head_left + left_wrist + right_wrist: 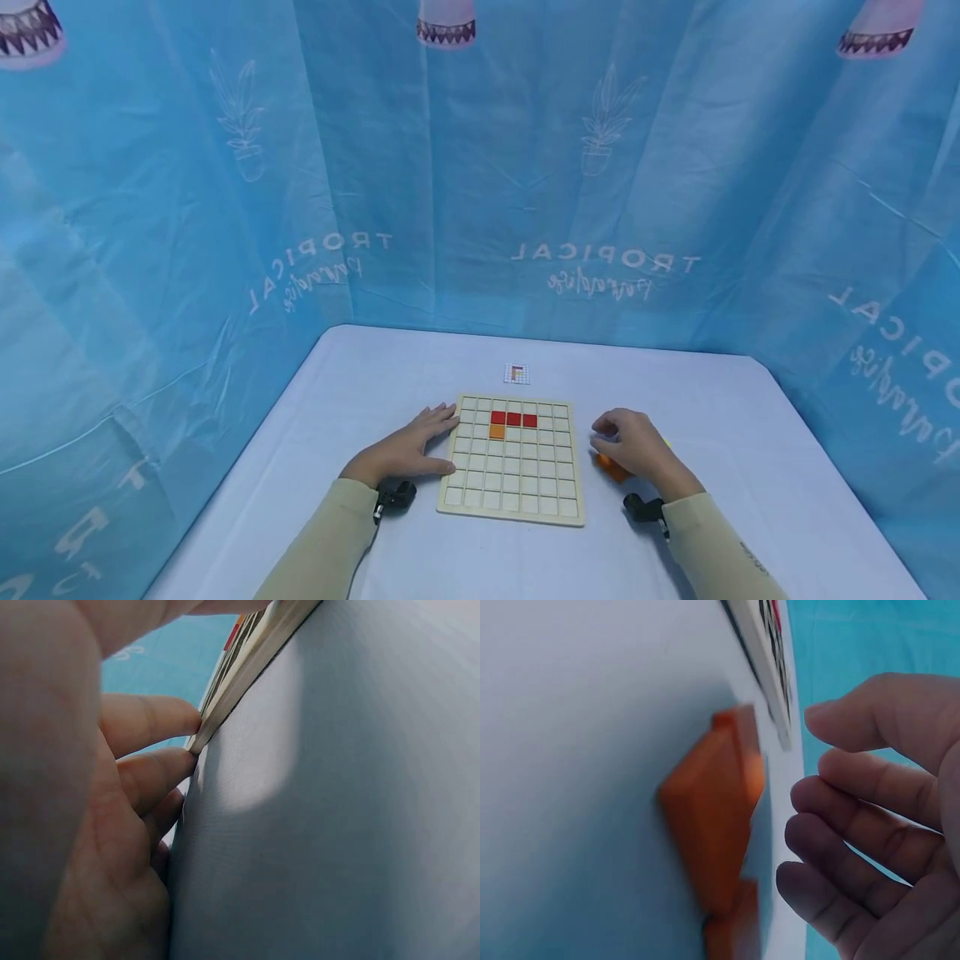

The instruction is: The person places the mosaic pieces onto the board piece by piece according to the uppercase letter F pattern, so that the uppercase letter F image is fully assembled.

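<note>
A pale wooden grid board (510, 518) lies flat on the white table. Three red square tiles (513, 418) sit side by side in one of its upper rows, and an orange square tile (497, 432) lies directly below the leftmost red one. My left hand (405, 450) rests at the board's left edge, fingers extended, with fingertips touching its side in the left wrist view. To the right of the board, my right hand (637, 450) hovers over loose orange tiles (709, 810). Its fingers are loosely bent, thumb apart, and nothing shows between them. The hand partly hides these tiles.
A small card (517, 373) with a coloured grid pattern lies beyond the board. Something yellow (668, 443) peeks out behind the right hand. Blue printed curtains (480, 183) hang behind and beside the white table (375, 358). A black wrist camera sits on each wrist.
</note>
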Demonstrator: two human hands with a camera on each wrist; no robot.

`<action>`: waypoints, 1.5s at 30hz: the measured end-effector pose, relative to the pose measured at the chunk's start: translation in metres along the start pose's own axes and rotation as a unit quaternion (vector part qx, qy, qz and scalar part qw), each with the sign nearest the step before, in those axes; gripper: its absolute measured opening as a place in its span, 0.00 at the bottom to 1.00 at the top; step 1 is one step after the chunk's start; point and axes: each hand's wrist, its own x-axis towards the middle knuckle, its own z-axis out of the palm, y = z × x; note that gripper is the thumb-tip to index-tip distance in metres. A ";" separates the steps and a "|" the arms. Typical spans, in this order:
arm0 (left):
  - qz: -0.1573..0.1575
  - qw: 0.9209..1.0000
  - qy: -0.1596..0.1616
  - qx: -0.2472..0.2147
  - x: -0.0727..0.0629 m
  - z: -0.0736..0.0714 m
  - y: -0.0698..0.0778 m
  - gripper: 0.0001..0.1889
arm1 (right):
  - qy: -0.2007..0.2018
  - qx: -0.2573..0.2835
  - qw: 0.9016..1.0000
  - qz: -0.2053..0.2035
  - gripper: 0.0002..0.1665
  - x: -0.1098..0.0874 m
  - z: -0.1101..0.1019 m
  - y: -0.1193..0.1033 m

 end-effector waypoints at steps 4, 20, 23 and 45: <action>0.001 1.000 0.001 0.001 0.000 0.000 -0.001 0.52 | -0.007 0.000 1.000 0.008 0.14 -0.003 -0.001 0.005; 0.011 1.000 0.001 0.001 -0.001 -0.001 0.000 0.52 | -0.025 -0.027 0.998 -0.048 0.16 -0.019 0.000 0.007; 0.005 1.000 0.002 0.003 0.000 0.001 -0.003 0.52 | -0.026 -0.032 0.998 -0.050 0.17 -0.019 0.002 0.008; 0.006 1.000 0.005 -0.002 0.000 0.002 -0.004 0.51 | -0.031 -0.029 0.999 -0.020 0.09 -0.007 0.001 -0.003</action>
